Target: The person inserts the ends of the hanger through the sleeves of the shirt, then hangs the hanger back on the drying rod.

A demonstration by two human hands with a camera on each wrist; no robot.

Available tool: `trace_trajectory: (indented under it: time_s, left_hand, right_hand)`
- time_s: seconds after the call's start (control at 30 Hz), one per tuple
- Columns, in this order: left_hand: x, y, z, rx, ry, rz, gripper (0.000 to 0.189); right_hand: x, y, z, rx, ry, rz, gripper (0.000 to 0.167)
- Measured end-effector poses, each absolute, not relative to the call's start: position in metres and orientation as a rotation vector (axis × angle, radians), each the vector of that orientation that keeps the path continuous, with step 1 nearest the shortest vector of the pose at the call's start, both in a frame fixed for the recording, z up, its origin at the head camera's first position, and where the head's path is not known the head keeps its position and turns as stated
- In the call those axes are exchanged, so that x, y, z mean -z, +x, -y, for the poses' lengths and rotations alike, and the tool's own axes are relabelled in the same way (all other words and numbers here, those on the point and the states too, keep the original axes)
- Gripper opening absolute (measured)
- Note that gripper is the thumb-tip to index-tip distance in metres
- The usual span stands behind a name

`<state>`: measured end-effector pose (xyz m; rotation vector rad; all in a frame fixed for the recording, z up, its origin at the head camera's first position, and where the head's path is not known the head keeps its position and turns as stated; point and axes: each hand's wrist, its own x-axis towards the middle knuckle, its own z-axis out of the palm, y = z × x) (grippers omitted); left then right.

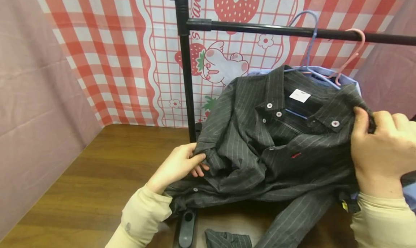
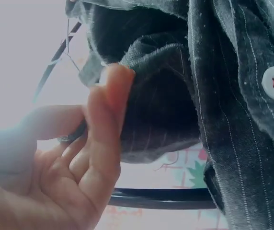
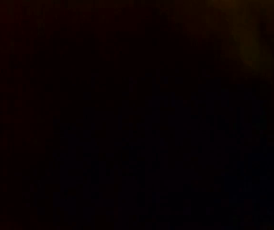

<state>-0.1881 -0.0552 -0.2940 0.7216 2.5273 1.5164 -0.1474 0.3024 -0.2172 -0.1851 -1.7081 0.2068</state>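
Note:
A dark grey pinstriped shirt [image 1: 247,132] with white buttons and a white neck label [image 1: 299,95] hangs below the rail. Behind its collar rises the hook of a blue hanger [image 1: 311,42]; a short blue bar shows inside the neck opening. My left hand [image 1: 182,165] pinches the shirt's cloth at its left side between thumb and fingers. In the left wrist view, that left hand [image 2: 89,158] is beside a dark fold of the cloth. My right hand [image 1: 383,143] grips the shirt at its right shoulder, thumb in front. The right wrist view is almost black.
A black clothes rack [image 1: 260,27] stands on a brown wooden table [image 1: 81,190]. A pink hanger [image 1: 354,52] hangs on its rail right of the blue one. Behind is a red-checked strawberry cloth [image 1: 97,52], with a pink curtain [image 1: 32,96] at left.

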Motion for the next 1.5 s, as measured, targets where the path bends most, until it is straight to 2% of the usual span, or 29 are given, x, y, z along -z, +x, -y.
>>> trace_trajectory:
  time_s: [0.23, 0.4, 0.47, 0.57, 0.73, 0.9, 1.1, 1.2, 1.3, 1.43, 1.5]
  left_hand:
    - [0.304, -0.191, 0.05, -1.274, 0.803, -2.681, 0.025]
    - [0.313, -0.188, 0.047, -0.727, 0.934, -2.761, 0.075]
    - [0.316, -0.186, 0.045, -0.415, 0.908, -2.82, 0.085]
    - [0.321, -0.182, 0.043, -0.091, 0.794, -2.874, 0.082]
    - [0.33, -0.182, 0.04, -0.21, 0.684, -2.908, 0.077]
    - [0.337, -0.187, 0.037, -0.153, 0.692, -2.94, 0.053]
    - [0.346, -0.195, 0.038, -0.22, 0.885, -3.174, 0.022]
    - [0.347, -0.197, 0.035, -0.389, 0.941, -3.258, 0.012]
    - [0.342, -0.198, 0.029, -0.701, 0.893, -3.223, 0.017]
    - [0.329, -0.198, 0.023, -1.312, 0.803, -2.839, 0.01]
    - [0.326, -0.197, 0.021, -1.603, 0.832, -2.515, 0.024]
  right_hand:
    - [0.236, -0.158, -0.299, -0.007, -0.101, 1.57, 0.044]
    - [0.243, -0.159, -0.297, -0.018, -0.113, 1.577, 0.044]
    - [0.244, -0.158, -0.296, -0.042, -0.122, 1.57, 0.045]
    - [0.244, -0.156, -0.292, -0.084, -0.127, 1.558, 0.048]
    - [0.242, -0.153, -0.285, -0.117, -0.128, 1.544, 0.051]
    - [0.243, -0.152, -0.285, -0.121, -0.131, 1.559, 0.051]
    - [0.246, -0.154, -0.288, -0.125, -0.126, 1.581, 0.049]
    - [0.247, -0.154, -0.288, -0.129, -0.125, 1.576, 0.047]
    - [0.247, -0.154, -0.288, -0.133, -0.127, 1.574, 0.047]
    - [0.246, -0.155, -0.288, -0.136, -0.132, 1.578, 0.047]
    - [0.246, -0.155, -0.288, -0.139, -0.134, 1.58, 0.047]
